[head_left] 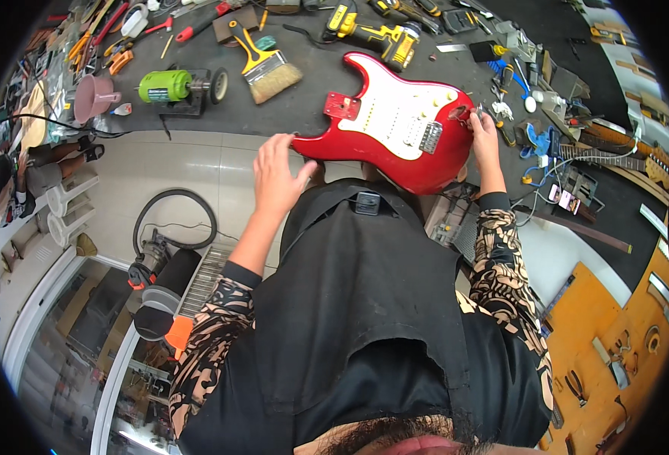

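A red electric guitar body [450, 155] with a white pickguard [395, 102] lies face up across the bench's near edge, its neck pocket toward the left. No neck is attached to it. My left hand [277, 171] is open, fingers spread, beside the pointed lower horn. At the body's right edge my right hand [486, 140] is closed in a pinch next to the dark jack opening [458, 113]. A small metallic bit shows at those fingertips, too small to name. Knobs and a metal bridge [430, 137] sit on the body's face.
On the dark bench lie a wide brush [270, 74], a yellow-black cordless drill [384, 38], a green motor tool with a wheel [166, 86] and a pink cup [94, 98]. Cables and hand tools crowd the right, near a guitar neck [607, 158]. A black hose [174, 192] loops on the floor.
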{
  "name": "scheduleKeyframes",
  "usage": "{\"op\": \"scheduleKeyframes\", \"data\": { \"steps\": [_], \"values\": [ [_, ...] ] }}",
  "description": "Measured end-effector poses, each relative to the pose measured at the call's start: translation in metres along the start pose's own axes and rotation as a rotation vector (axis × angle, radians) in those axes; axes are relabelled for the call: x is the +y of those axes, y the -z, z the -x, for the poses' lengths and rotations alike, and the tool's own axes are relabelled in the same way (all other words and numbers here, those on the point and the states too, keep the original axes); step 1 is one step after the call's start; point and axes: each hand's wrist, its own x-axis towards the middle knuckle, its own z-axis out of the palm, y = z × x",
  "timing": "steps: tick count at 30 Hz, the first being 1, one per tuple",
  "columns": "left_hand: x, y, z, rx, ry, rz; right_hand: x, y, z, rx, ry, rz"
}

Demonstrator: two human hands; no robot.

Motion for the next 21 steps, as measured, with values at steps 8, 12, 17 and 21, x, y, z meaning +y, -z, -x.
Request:
{"op": "scheduleKeyframes", "data": {
  "steps": [8,12,17,21],
  "values": [
    [0.040,-0.129,0.060,-0.439,1.043,1.523,-0.016,0.016,-0.027,-0.246,0.009,-0.125],
    [0.108,-0.177,0.049,-0.405,0.980,1.630,-0.009,0.014,-0.037,-0.309,0.004,-0.182],
    [0.137,-0.216,0.053,-0.265,0.909,1.611,-0.003,0.013,-0.046,-0.361,0.011,-0.273],
    [0.152,-0.232,0.067,-0.169,0.854,1.679,-0.001,0.016,-0.046,-0.375,0.043,-0.316]
  ]
}}
